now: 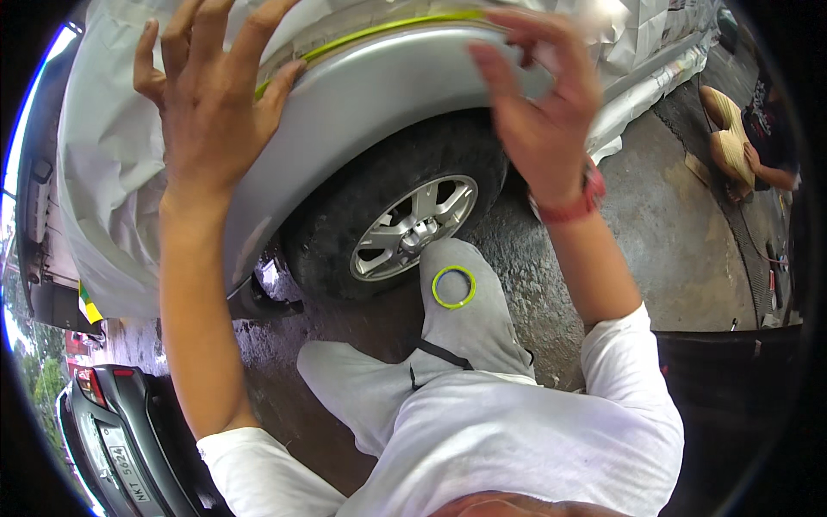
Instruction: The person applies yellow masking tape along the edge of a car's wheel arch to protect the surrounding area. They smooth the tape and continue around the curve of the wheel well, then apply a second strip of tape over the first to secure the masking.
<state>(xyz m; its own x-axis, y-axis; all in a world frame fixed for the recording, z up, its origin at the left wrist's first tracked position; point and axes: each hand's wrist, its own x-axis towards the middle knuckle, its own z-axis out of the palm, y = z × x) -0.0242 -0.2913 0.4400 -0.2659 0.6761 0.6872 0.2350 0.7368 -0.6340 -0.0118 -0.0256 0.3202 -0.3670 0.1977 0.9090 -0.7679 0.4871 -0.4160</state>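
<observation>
A strip of yellow-green masking tape (pixel 388 33) runs along the upper edge of a silver wheel arch (pixel 362 90). My left hand (pixel 211 103) has its fingers spread over the covering sheet, with the thumb on or right beside the tape's left stretch. Blurred by motion, my right hand (pixel 551 103) is at the tape's right end, thumb and fingertips apart and nothing visible between them. A red band (pixel 575 198) circles that wrist. On my grey-trousered knee rests a yellow-green tape roll (pixel 454 287), lying flat.
White masking sheet (pixel 108 181) covers the vehicle body around the arch. Below the arch is a black tyre with a silver wheel (pixel 413 228). Another person (pixel 745 142) sits at the far right on the wet concrete floor (pixel 672 233). A dark car (pixel 129 439) stands lower left.
</observation>
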